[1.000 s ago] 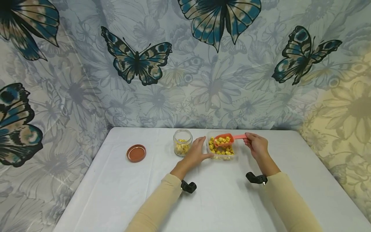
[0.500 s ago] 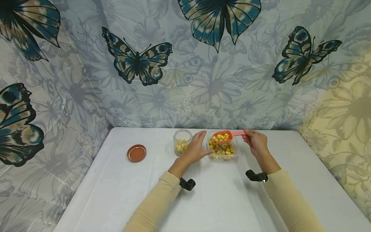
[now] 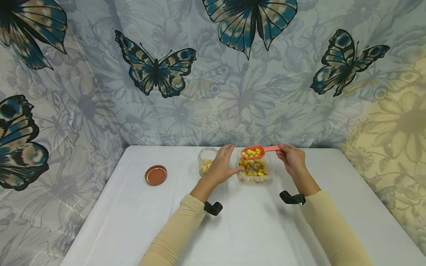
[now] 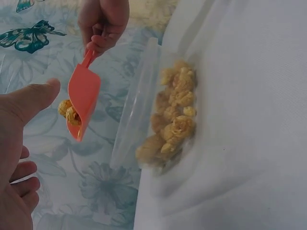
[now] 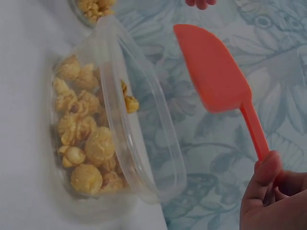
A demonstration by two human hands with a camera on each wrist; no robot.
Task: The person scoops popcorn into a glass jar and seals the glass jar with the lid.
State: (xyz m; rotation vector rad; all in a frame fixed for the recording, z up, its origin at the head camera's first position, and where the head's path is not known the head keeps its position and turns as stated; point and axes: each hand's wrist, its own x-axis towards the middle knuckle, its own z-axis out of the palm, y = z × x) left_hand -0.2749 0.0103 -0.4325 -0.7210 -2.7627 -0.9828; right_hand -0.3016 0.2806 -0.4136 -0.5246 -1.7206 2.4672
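My right hand pinches the handle of a coral-red scoop between thumb and fingers. Popcorn lies in the scoop's bowl, which is held above a clear plastic container with more yellow popcorn inside. My left hand has its fingers extended and thumb spread, between the container and a glass jar. Its thumb is near the container's left side; whether it touches cannot be told. The jar stands uncovered, holds some popcorn and is partly hidden behind the left hand.
A round brown lid lies on the white-covered table, left of the jar. Behind the table hangs a floral cloth with butterflies. A black camera sits on each wrist.
The right hand has raised the scoop of popcorn up off the container's contents and slightly left. My left hand has moved slightly up and left, covering more of the jar.
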